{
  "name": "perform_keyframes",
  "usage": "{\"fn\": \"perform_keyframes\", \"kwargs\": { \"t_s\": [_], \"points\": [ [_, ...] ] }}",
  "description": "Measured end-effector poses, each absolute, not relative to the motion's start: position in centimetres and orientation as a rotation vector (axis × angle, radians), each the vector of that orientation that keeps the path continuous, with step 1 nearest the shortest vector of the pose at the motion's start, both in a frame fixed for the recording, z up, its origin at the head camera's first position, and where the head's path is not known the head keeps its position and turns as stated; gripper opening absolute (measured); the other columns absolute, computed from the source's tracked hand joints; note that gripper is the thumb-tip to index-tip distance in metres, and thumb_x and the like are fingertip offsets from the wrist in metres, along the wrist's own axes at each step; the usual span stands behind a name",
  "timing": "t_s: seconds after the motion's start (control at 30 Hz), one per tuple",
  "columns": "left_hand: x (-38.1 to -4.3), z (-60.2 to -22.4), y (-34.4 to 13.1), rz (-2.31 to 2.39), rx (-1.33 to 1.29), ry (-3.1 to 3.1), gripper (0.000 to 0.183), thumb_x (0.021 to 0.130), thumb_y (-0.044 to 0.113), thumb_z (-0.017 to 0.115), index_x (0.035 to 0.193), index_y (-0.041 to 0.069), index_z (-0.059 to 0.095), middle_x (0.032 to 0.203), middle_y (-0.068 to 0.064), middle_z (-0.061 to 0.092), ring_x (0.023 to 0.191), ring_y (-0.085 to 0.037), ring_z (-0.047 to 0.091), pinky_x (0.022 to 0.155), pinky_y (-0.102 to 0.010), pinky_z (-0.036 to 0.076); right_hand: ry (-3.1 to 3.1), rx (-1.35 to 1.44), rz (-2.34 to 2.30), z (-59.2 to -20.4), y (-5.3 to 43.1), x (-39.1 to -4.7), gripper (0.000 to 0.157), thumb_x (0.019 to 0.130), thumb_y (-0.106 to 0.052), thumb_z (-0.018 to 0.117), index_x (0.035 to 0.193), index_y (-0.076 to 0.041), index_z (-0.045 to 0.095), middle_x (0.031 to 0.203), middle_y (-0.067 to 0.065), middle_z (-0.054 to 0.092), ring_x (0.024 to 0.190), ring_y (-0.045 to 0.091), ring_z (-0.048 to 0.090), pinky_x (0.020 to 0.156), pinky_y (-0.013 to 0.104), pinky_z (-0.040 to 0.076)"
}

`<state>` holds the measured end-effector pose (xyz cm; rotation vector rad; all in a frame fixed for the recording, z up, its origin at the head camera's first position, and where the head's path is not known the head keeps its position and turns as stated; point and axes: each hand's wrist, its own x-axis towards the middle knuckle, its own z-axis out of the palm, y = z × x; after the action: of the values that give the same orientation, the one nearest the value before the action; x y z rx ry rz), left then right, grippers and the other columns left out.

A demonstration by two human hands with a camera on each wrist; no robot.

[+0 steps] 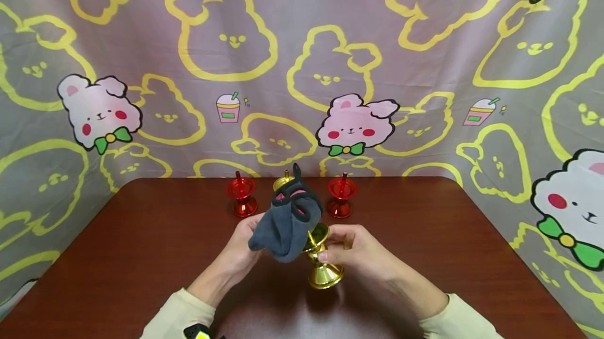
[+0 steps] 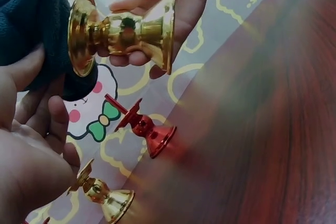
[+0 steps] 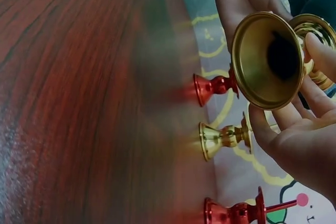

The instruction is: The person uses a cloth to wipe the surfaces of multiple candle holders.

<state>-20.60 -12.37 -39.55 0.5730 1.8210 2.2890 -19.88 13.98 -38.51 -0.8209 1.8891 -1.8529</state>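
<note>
My right hand (image 1: 356, 252) grips a shiny gold candle holder (image 1: 325, 275) by its narrow middle, held tilted over the table. Its dish and thin spike point up and to the left. A dark grey cloth (image 1: 283, 229), with black and pink trim at its top, is in my left hand (image 1: 240, 252), partly behind it. The cloth lies against the dish of the holder, as the left wrist view shows, covering part of the gold rim. From the right wrist view the hollow underside of the base (image 3: 257, 61) faces the camera.
At the back of the brown table (image 1: 155, 255) stand a red candle holder (image 1: 244, 207) on the left, a gold one (image 1: 282, 184) partly hidden by the cloth, and another red one (image 1: 340, 208) on the right. Behind them hangs a patterned curtain (image 1: 283, 82).
</note>
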Motion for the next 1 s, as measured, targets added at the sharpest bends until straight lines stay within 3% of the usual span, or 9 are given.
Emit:
{"fn": "perform_keyframes", "kwargs": {
  "t_s": [0.2, 0.47, 1.0],
  "points": [
    [-20.6, -39.6, -12.1, 2.342, 0.584, 1.840, 0.016, 0.095, 0.008, 0.064, 0.086, 0.016, 0.074, 0.075, 0.003, 0.063, 0.078, -0.012, 0.056, 0.069, -0.028, 0.049, 1.869, -0.854, -1.864, -38.2, 14.0, -19.7, 0.026, 0.092, -0.002, 0.068, 0.113, 0.012, 0.062, 0.099, 0.011, 0.072, 0.088, 0.017, 0.069, 0.077, 0.029, 0.056],
    [-20.4, -39.6, -12.7, 2.349, 0.559, 1.898, 0.015, 0.097, 0.010, 0.064, 0.087, 0.015, 0.074, 0.073, 0.002, 0.062, 0.074, -0.014, 0.057, 0.066, -0.028, 0.050, 1.880, -0.824, -1.886, -38.3, 14.5, -19.5, 0.033, 0.093, -0.001, 0.067, 0.122, 0.012, 0.060, 0.108, 0.018, 0.072, 0.097, 0.022, 0.071, 0.084, 0.034, 0.057],
    [-20.1, -40.9, -13.6, 2.313, 0.575, 1.997, 0.015, 0.094, 0.004, 0.065, 0.092, 0.015, 0.075, 0.079, 0.002, 0.068, 0.073, -0.013, 0.060, 0.068, -0.028, 0.053, 2.042, -0.562, -2.129, -37.4, 14.9, -20.0, 0.038, 0.094, -0.007, 0.069, 0.127, 0.009, 0.059, 0.113, 0.009, 0.069, 0.098, 0.019, 0.067, 0.084, 0.033, 0.055]
  ]
}}
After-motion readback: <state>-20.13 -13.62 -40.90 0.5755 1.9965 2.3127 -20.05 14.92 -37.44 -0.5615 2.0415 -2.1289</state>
